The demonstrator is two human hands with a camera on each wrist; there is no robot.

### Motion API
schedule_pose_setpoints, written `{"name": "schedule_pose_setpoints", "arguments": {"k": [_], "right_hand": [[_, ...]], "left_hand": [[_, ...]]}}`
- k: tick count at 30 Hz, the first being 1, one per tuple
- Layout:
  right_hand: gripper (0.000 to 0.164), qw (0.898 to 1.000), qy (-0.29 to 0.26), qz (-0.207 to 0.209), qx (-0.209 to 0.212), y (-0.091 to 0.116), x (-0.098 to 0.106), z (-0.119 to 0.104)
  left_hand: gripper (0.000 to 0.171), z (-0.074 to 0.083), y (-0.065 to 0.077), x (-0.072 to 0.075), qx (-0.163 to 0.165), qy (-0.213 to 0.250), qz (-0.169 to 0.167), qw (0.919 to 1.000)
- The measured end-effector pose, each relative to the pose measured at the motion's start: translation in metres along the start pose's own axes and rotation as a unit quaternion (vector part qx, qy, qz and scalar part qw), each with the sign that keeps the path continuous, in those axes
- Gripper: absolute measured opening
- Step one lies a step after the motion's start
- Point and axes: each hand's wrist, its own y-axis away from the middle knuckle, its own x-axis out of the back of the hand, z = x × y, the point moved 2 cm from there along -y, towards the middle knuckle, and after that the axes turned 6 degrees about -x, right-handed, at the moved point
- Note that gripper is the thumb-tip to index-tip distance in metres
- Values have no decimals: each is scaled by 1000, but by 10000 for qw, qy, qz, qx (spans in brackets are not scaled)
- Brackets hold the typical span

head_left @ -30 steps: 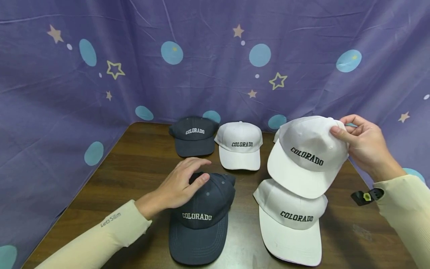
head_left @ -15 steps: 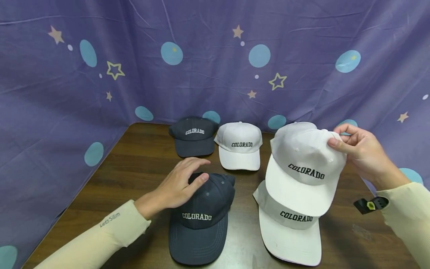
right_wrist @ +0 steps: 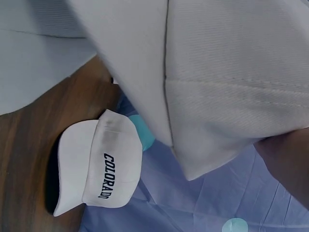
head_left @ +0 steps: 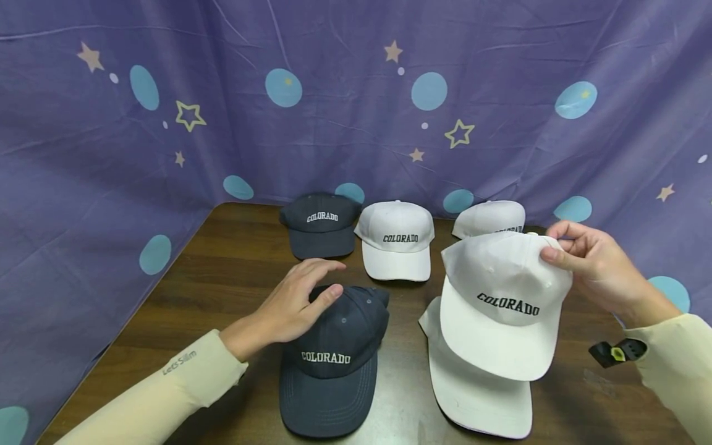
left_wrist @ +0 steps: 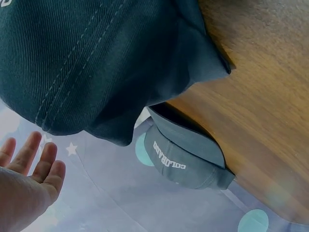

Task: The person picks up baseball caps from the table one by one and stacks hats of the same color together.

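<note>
My right hand [head_left: 601,266] pinches a white baseball cap [head_left: 503,278] by the back of its crown. This cap tilts with its brim toward me, over a second white cap [head_left: 478,395] at the front right, hiding that one's crown and lettering. Whether the two touch is unclear. My left hand [head_left: 286,303], fingers loosely extended and thumb apart, hovers at the crown of a dark navy cap [head_left: 330,364] lettered COLORADO. In the left wrist view a small gap shows between the fingertips [left_wrist: 33,140] and this navy cap [left_wrist: 82,72].
Along the back of the wooden table [head_left: 222,272] stand another navy cap [head_left: 321,225], a white cap [head_left: 397,241] and a partly hidden white cap [head_left: 484,216]. Purple curtain [head_left: 345,142] with stars hangs behind. A black strap [head_left: 617,352] juts from the right sleeve.
My right hand has lowered its white cap toward the front white cap, covering that cap's lettering. The back-right white cap shows more of its crown. My left hand stays nearly still.
</note>
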Motion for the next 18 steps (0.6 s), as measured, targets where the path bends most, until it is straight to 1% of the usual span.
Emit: {"name": "schedule_pose_setpoints", "arguments": {"k": [2, 8, 12, 18], "right_hand": [[26, 9998, 158, 48, -73, 2, -1, 2], [25, 9995, 265, -29, -158, 8, -4, 7], [26, 9997, 70, -253, -20, 10, -4, 11], [27, 9978, -215, -512, 358, 14, -3, 12]], "left_hand": [[38, -1, 0, 1, 10, -24, -4, 10000], [38, -2, 1, 3, 77, -42, -18, 10000], [38, -2, 0, 3, 33, -80, 11, 10000], [38, -1, -1, 4, 1, -92, 34, 10000]]}}
